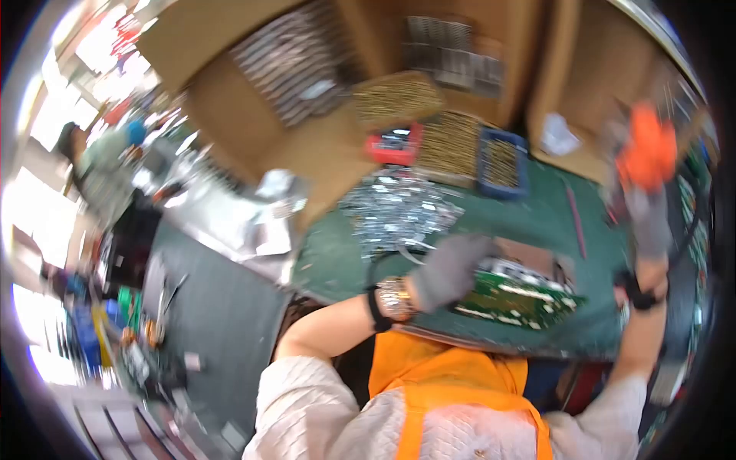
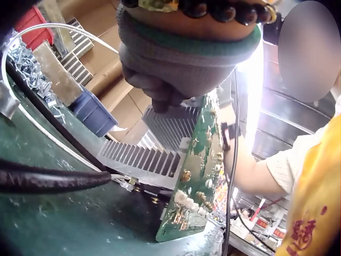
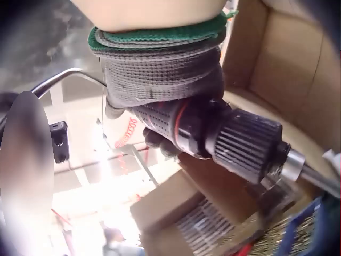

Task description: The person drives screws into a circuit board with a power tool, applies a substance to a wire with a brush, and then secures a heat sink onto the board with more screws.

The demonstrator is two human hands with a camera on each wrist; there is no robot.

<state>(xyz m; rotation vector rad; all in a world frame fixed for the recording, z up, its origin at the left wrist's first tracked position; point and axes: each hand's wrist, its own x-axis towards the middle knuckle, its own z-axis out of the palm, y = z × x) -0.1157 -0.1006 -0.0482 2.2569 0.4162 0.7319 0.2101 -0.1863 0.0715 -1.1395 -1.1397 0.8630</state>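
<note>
A green circuit board [image 1: 521, 303] stands tilted on its edge at the front of the green bench. My left hand [image 1: 451, 272], in a grey glove, grips it from above. In the left wrist view the fingers curl over the ridged metal heat sinks [image 2: 141, 160] beside the board's upper edge; the fingertips are partly hidden. Away to the right, my gloved right hand [image 1: 650, 218] is raised. The right wrist view shows that hand wrapped around a black electric screwdriver [image 3: 245, 144] with a ribbed collar and a metal shaft.
Loose metal parts [image 1: 399, 207] lie heaped behind the board. Beyond them stand a red bin [image 1: 395, 146], a blue bin [image 1: 523, 165] and a tray of brass-coloured screws [image 1: 448, 146]. Cardboard boxes [image 1: 238, 115] line the back. A black cable [image 2: 48, 176] crosses the bench. Another person [image 1: 103, 176] is at far left.
</note>
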